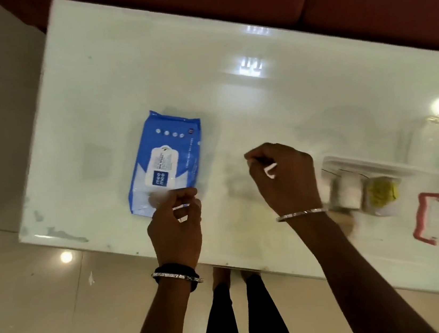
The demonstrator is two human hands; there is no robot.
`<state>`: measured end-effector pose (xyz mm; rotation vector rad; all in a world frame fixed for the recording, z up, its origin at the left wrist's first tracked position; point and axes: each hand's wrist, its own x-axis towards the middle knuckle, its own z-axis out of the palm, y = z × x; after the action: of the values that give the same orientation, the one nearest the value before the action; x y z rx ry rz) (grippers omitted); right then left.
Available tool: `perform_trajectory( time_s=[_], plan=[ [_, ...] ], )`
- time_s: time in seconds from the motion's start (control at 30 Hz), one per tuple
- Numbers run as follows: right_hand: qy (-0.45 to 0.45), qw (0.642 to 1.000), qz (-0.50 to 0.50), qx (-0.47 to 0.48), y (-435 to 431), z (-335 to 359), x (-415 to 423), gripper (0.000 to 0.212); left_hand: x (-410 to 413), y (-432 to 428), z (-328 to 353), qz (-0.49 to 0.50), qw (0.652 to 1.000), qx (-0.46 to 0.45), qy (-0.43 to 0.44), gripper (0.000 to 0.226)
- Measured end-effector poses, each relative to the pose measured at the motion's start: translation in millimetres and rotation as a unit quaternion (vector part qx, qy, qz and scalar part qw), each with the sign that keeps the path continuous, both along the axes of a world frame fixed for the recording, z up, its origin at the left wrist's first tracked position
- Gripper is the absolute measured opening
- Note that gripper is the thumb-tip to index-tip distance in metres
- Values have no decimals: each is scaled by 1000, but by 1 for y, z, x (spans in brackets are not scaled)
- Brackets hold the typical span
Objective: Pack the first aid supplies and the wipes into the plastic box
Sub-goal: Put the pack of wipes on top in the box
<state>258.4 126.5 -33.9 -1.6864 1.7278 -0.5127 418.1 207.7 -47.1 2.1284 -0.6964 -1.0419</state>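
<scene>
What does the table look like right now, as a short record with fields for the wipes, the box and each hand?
wipes: blue wet wipes pack flat on white table, outside the box
box: clear plastic box, pink latch, supplies inside, blurred
left hand: over pack's near end, fingers curled, grip unclear
right hand: pinching small white item

The desk (pixel 232 103) has a smooth, glossy white top that mirrors the lights, with scuffed, chipped patches along its near edge. The wipes pack (pixel 165 159) is shiny blue plastic film with a paler label flap, and the plastic box (pixel 423 195) is clear, glossy plastic with a matt pink clasp (pixel 426 218). Both wrists carry glinting metal bangles (pixel 301 213), and the floor (pixel 37 316) is polished tile.
</scene>
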Motion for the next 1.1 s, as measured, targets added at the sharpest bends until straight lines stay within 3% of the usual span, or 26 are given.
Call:
perform_trajectory(
  time_s=[0.17,0.27,0.37,0.53,0.67,0.83,0.93,1.1],
  plan=[
    [-24,998,47,21,-29,-33,62,24,36,17,-21,194,979,51,40,20],
    [-18,997,70,41,-50,-48,88,41,56,27,-38,328,930,87,139,24],
    [-13,994,68,86,-75,-61,106,43,70,27,-49,387,880,114,249,28],
    [-3,985,68,160,-103,-78,129,29,76,21,-53,370,844,123,367,22],
    [-11,976,68,209,-109,-83,136,31,76,11,-54,343,853,104,380,33],
    [-86,953,19,289,-104,-80,117,17,77,13,-53,316,873,48,369,38],
    [-172,910,-76,369,-84,-69,100,17,82,20,-54,301,875,16,378,31],
    [-374,795,-207,430,-36,-48,49,7,85,32,-53,245,887,-31,390,27]
  ],
)
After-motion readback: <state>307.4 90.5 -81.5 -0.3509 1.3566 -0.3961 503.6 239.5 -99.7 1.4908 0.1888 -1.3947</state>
